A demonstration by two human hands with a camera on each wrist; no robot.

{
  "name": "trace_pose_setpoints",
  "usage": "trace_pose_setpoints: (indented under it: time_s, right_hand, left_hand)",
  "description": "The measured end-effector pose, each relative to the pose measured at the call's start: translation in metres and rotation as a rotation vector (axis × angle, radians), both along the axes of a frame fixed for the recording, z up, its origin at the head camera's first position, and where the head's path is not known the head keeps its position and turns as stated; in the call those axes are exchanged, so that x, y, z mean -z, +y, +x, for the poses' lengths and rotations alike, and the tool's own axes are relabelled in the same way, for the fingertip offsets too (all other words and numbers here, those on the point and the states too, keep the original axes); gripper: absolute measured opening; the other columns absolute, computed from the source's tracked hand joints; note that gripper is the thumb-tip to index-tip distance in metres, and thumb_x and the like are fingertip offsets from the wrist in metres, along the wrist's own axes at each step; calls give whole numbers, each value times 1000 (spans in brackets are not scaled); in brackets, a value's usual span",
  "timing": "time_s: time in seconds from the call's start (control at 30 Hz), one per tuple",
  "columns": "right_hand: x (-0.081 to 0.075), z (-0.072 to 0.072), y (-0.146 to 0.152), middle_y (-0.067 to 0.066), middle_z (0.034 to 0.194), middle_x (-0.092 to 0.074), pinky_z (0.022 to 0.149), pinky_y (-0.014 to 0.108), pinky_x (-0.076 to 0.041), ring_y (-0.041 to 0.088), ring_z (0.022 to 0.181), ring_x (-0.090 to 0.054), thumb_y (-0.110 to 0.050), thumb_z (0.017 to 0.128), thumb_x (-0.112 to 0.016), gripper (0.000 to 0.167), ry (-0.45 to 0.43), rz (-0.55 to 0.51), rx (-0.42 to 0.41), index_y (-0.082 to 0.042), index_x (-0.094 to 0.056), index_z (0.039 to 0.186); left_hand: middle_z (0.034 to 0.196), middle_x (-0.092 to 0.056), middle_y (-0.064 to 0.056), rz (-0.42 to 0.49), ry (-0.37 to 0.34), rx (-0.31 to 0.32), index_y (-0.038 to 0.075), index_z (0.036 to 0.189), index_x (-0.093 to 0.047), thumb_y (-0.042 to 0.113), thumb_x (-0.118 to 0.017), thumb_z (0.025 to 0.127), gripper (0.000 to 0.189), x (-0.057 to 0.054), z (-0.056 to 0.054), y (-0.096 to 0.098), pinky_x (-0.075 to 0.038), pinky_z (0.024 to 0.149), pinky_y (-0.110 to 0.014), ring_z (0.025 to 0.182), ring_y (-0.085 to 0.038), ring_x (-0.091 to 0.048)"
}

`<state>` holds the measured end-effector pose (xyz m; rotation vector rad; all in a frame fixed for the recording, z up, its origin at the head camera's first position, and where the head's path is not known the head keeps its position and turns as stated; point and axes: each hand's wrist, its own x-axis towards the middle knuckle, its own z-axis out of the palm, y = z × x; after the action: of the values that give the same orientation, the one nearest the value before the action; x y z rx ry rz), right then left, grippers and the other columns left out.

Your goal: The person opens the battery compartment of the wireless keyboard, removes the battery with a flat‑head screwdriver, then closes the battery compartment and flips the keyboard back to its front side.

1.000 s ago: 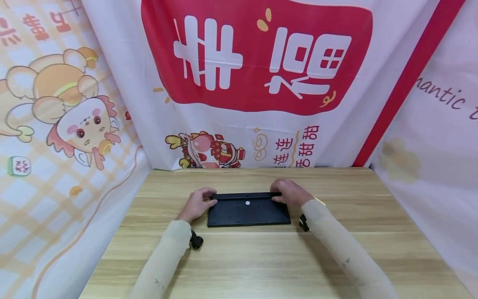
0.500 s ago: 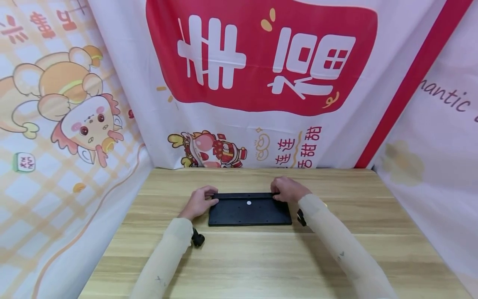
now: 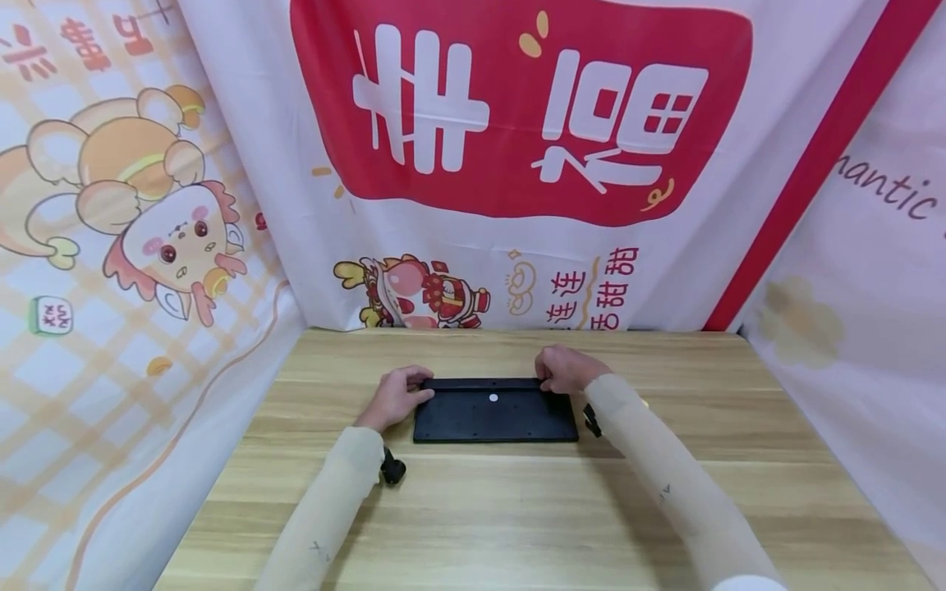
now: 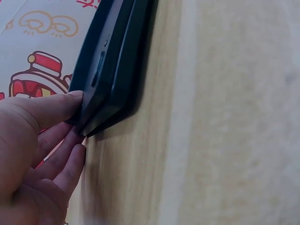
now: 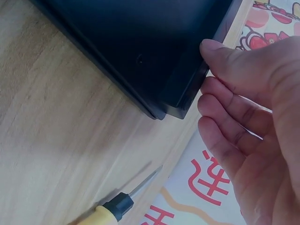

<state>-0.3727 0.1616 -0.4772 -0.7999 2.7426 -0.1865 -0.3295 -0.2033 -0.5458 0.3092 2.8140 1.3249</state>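
A black keyboard [image 3: 495, 419] lies underside up on the wooden table, with a raised bar along its far edge and a small white round sticker near the middle. At its far left corner my left hand [image 3: 394, 398] pinches the edge; the left wrist view shows the thumb on top and fingers [image 4: 70, 166] curled at the corner. My right hand [image 3: 569, 371] grips the raised bar near the far right corner. In the right wrist view, its thumb presses the bar of the keyboard [image 5: 140, 51] and the other fingers curl by the outer side. The keys' side is hidden.
A screwdriver [image 5: 101, 216] with a yellow handle lies on the table to the right of the keyboard, mostly hidden behind the right sleeve in the head view. Printed cloth [image 3: 517, 189] hangs along the table's far edge and both sides.
My right hand and forearm have shifted slightly left and away from me. The left hand keeps its grip, and the keyboard stays nearly in place. The head view has shifted a little.
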Motion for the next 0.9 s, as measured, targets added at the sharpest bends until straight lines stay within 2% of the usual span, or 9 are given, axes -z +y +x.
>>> trace_pose_setpoints:
  time_s: [0.3,0.5,0.67,0.9]
  right_hand:
    - [2,-4,-1,-2,91,-69,77,30,-58,13,82,-63,-16,98,-78,5,-43,14,8,-17,-73,96]
    - [-6,-3,-2,-1,92,-69,78,31,-56,14,84,-62,-17,96,-79,8,-80,39,25,-16,-71,96]
    - [-7,-7,-1,-2,92,-68,77,30,-54,14,84,-62,-17,95,-81,10,-123,29,49,-16,-71,95]
    - [-7,-9,-1,-2,90,-70,77,29,-55,13,82,-62,-18,93,-83,11,-121,14,20,-12,-74,94]
  left_hand:
    - [130,-75,-10,-8,-15,-26,12,127,-74,14,-77,98,29,-3,3,2,-56,111,-49,128,-29,-68]
    - [130,-75,-10,-15,-9,-31,14,127,-75,14,-77,98,29,-2,1,2,-56,111,-49,127,-29,-68]
    - [130,-75,-10,-15,1,-33,14,125,-75,14,-78,97,29,-3,1,2,-57,110,-48,127,-29,-69]
    - [131,-75,-9,-3,-19,-35,13,125,-76,13,-79,97,29,-1,2,2,-58,109,-47,127,-29,-69]
